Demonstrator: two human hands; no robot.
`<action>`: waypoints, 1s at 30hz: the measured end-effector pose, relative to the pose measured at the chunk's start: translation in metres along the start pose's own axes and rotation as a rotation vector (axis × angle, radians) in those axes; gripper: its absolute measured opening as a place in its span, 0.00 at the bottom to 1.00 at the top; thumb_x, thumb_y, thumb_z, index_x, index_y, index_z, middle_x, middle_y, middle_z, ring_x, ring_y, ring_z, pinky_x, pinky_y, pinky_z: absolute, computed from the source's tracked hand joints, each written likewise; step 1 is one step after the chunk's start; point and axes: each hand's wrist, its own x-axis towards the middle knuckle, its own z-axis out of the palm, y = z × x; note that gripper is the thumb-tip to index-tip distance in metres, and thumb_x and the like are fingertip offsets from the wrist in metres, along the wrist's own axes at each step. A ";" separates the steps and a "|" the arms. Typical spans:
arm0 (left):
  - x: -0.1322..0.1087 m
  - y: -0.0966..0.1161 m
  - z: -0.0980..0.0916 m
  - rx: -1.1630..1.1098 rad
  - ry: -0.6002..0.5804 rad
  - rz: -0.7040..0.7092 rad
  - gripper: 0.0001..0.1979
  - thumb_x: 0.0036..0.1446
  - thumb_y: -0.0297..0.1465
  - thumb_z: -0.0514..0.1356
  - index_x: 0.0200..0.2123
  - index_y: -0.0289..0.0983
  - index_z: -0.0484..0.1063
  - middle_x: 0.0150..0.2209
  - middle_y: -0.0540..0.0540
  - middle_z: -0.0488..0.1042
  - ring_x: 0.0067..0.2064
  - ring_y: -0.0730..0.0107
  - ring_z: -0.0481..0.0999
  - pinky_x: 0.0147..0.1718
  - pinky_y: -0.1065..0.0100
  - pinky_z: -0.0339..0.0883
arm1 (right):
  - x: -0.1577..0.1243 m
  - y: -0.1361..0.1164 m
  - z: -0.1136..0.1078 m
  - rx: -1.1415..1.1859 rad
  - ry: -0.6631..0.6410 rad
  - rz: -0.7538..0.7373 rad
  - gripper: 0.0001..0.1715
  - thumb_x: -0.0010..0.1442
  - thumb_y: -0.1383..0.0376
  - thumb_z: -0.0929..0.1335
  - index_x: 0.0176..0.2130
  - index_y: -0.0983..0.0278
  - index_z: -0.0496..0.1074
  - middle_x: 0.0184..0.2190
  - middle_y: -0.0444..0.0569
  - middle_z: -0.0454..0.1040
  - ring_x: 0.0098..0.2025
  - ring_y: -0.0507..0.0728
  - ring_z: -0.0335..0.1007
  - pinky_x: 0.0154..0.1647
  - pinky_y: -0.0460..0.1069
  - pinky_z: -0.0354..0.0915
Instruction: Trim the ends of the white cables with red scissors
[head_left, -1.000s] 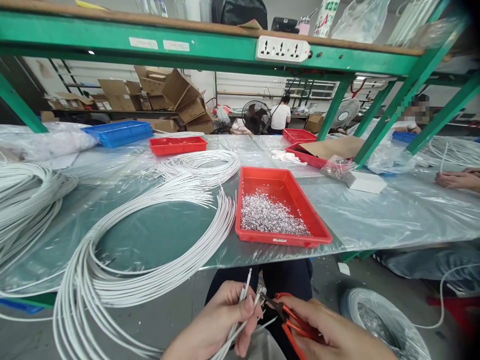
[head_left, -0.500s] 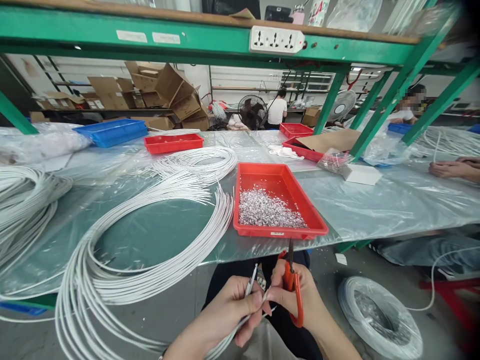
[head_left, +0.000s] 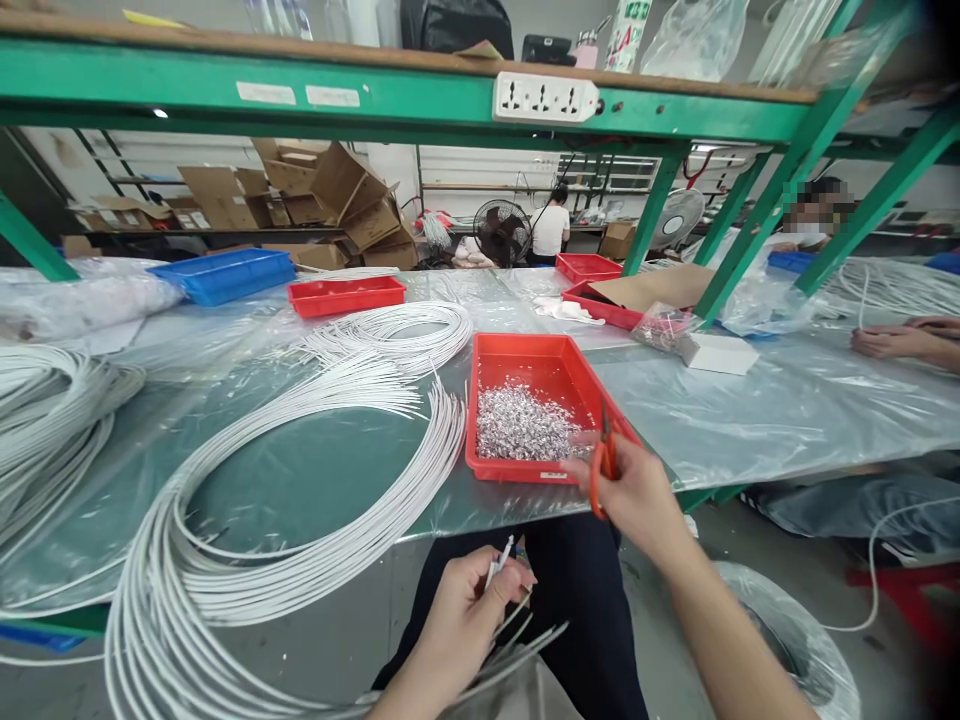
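Observation:
My left hand [head_left: 469, 610] is closed around white cables, with one cable end [head_left: 508, 550] poking up past the thumb. More loose ends hang below that hand, above my lap. My right hand [head_left: 641, 490] grips a pair of orange-handled scissors [head_left: 602, 478], dark blades pointing up. Its fingertips reach over the near right part of a red tray [head_left: 551, 345]. In the tray lies a heap of small silvery pieces [head_left: 517, 425]; whether the fingers touch them I cannot tell. A big coil of white cable [head_left: 176, 560] spreads on the table to the left and droops over its edge.
Another white coil [head_left: 435, 320] lies behind, and a cable bundle [head_left: 52, 430] at far left. Red trays [head_left: 345, 298] and a blue tray [head_left: 225, 280] stand further back. A green shelf beam [head_left: 420, 95] crosses above. At right, another person's hands [head_left: 892, 340] rest by the table.
My right hand has moved up and right with the scissors, away from my left hand to the red tray. My left hand still holds the cables, slightly lower.

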 end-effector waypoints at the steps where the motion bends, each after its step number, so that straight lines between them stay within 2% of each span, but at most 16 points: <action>1: 0.000 0.000 -0.001 -0.061 -0.005 -0.035 0.31 0.56 0.52 0.49 0.35 0.27 0.71 0.24 0.48 0.60 0.19 0.85 0.52 0.18 0.75 0.43 | 0.011 0.000 -0.007 -0.125 0.053 -0.021 0.26 0.44 0.55 0.67 0.41 0.68 0.65 0.21 0.45 0.63 0.22 0.52 0.55 0.28 0.48 0.52; 3: -0.002 0.004 -0.002 -0.189 0.006 -0.094 0.33 0.54 0.54 0.49 0.38 0.26 0.71 0.21 0.51 0.55 0.17 0.86 0.48 0.16 0.75 0.38 | 0.029 0.003 -0.016 -0.302 0.089 -0.039 0.31 0.47 0.56 0.65 0.50 0.67 0.63 0.28 0.47 0.70 0.30 0.57 0.63 0.34 0.50 0.55; 5: -0.004 0.014 -0.002 -0.313 0.057 -0.147 0.32 0.51 0.53 0.55 0.39 0.26 0.70 0.19 0.53 0.52 0.18 0.85 0.46 0.17 0.76 0.38 | 0.040 0.009 -0.021 -0.424 0.094 -0.020 0.34 0.50 0.56 0.63 0.54 0.68 0.59 0.33 0.49 0.72 0.37 0.60 0.67 0.38 0.51 0.57; 8: -0.005 0.029 -0.002 -0.471 0.073 -0.185 0.30 0.43 0.50 0.63 0.35 0.27 0.66 0.15 0.56 0.50 0.17 0.86 0.43 0.16 0.76 0.34 | 0.049 0.016 -0.021 -0.620 0.118 0.011 0.33 0.54 0.56 0.62 0.55 0.69 0.59 0.37 0.54 0.73 0.42 0.68 0.67 0.40 0.55 0.58; 11: -0.004 0.035 -0.002 -0.537 0.026 -0.165 0.27 0.42 0.47 0.65 0.30 0.32 0.58 0.12 0.58 0.50 0.14 0.87 0.42 0.15 0.77 0.32 | 0.058 0.017 -0.019 -0.772 0.109 -0.005 0.32 0.54 0.58 0.64 0.55 0.69 0.61 0.42 0.58 0.71 0.44 0.72 0.65 0.40 0.57 0.57; 15: 0.001 0.032 -0.003 -0.543 0.014 -0.132 0.26 0.44 0.46 0.65 0.28 0.34 0.54 0.12 0.58 0.51 0.14 0.88 0.42 0.14 0.78 0.32 | 0.076 0.017 -0.020 -0.798 0.115 -0.040 0.28 0.54 0.61 0.64 0.53 0.69 0.63 0.41 0.60 0.71 0.44 0.72 0.65 0.38 0.58 0.58; 19: 0.004 0.033 -0.004 -0.514 0.077 -0.130 0.27 0.42 0.47 0.65 0.27 0.33 0.55 0.12 0.59 0.49 0.13 0.89 0.44 0.14 0.79 0.32 | 0.080 0.022 -0.024 -0.658 0.093 -0.093 0.29 0.53 0.64 0.63 0.54 0.69 0.60 0.42 0.58 0.70 0.46 0.67 0.66 0.43 0.56 0.59; 22: 0.004 0.038 -0.005 -0.477 0.123 -0.175 0.27 0.42 0.48 0.65 0.26 0.30 0.59 0.14 0.55 0.54 0.12 0.88 0.51 0.14 0.78 0.32 | 0.056 0.020 -0.025 -0.478 0.002 -0.148 0.35 0.53 0.57 0.63 0.56 0.70 0.54 0.39 0.53 0.71 0.41 0.60 0.68 0.42 0.51 0.62; 24: 0.006 0.040 -0.006 -0.451 0.141 -0.195 0.28 0.42 0.50 0.64 0.28 0.29 0.62 0.18 0.52 0.61 0.11 0.88 0.54 0.14 0.78 0.31 | 0.026 0.013 -0.023 -0.296 -0.180 -0.169 0.38 0.55 0.53 0.62 0.57 0.71 0.49 0.37 0.52 0.70 0.36 0.54 0.68 0.36 0.46 0.65; 26: 0.008 0.039 -0.008 -0.402 0.138 -0.186 0.28 0.43 0.51 0.63 0.29 0.29 0.63 0.18 0.51 0.61 0.12 0.87 0.55 0.14 0.78 0.32 | -0.009 0.003 -0.019 0.027 -0.465 -0.056 0.40 0.57 0.57 0.62 0.59 0.74 0.41 0.42 0.57 0.67 0.31 0.50 0.65 0.34 0.44 0.65; 27: 0.010 0.037 -0.008 -0.373 0.119 -0.176 0.29 0.43 0.52 0.62 0.29 0.29 0.63 0.17 0.52 0.59 0.12 0.86 0.55 0.13 0.78 0.33 | -0.025 -0.003 -0.017 0.161 -0.506 0.036 0.39 0.56 0.59 0.63 0.59 0.74 0.43 0.47 0.60 0.65 0.32 0.49 0.65 0.36 0.44 0.66; 28: 0.011 0.036 -0.009 -0.342 0.099 -0.163 0.29 0.43 0.53 0.61 0.29 0.29 0.62 0.16 0.53 0.58 0.12 0.85 0.55 0.13 0.78 0.35 | -0.039 -0.008 -0.015 0.271 -0.513 0.129 0.38 0.52 0.61 0.65 0.57 0.72 0.47 0.54 0.62 0.58 0.39 0.50 0.66 0.42 0.43 0.65; 30: 0.013 0.033 -0.008 -0.278 0.072 -0.121 0.29 0.45 0.53 0.59 0.31 0.30 0.62 0.17 0.52 0.58 0.13 0.84 0.57 0.13 0.79 0.37 | -0.058 -0.015 -0.010 0.363 -0.523 0.284 0.38 0.45 0.64 0.69 0.53 0.70 0.56 0.58 0.63 0.52 0.54 0.57 0.60 0.52 0.44 0.60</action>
